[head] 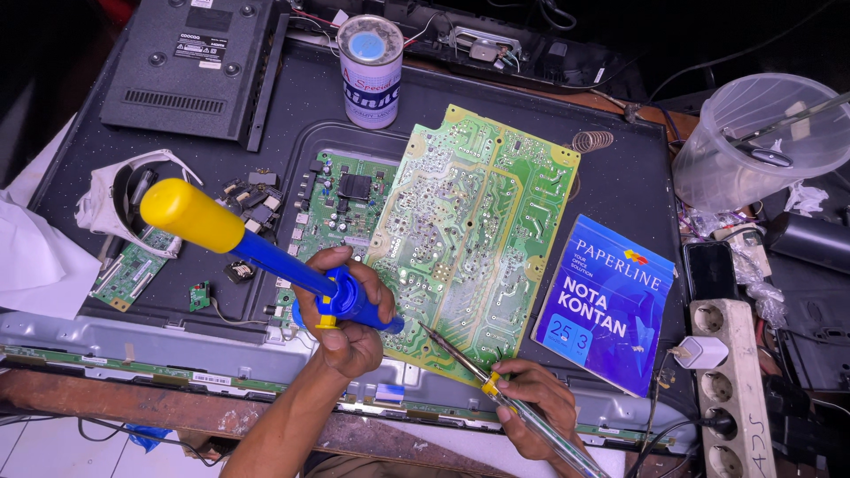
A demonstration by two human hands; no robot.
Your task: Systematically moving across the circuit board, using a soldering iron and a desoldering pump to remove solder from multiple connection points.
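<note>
My left hand (350, 332) grips a blue desoldering pump (266, 257) with a yellow plunger knob; its tip rests on the lower edge of a large green circuit board (469, 221) lying solder side up. My right hand (536, 407) holds a soldering iron (482, 376) with a clear handle and a yellow collar. The iron's tip touches the same board just right of the pump's tip.
The board lies on the back of an opened flat-screen panel (620, 177). A smaller green board (345, 199) sits to its left, a blue receipt book (606, 305) to its right. A tin can (370, 71), a clear plastic tub (761, 142) and a power strip (730, 381) stand around.
</note>
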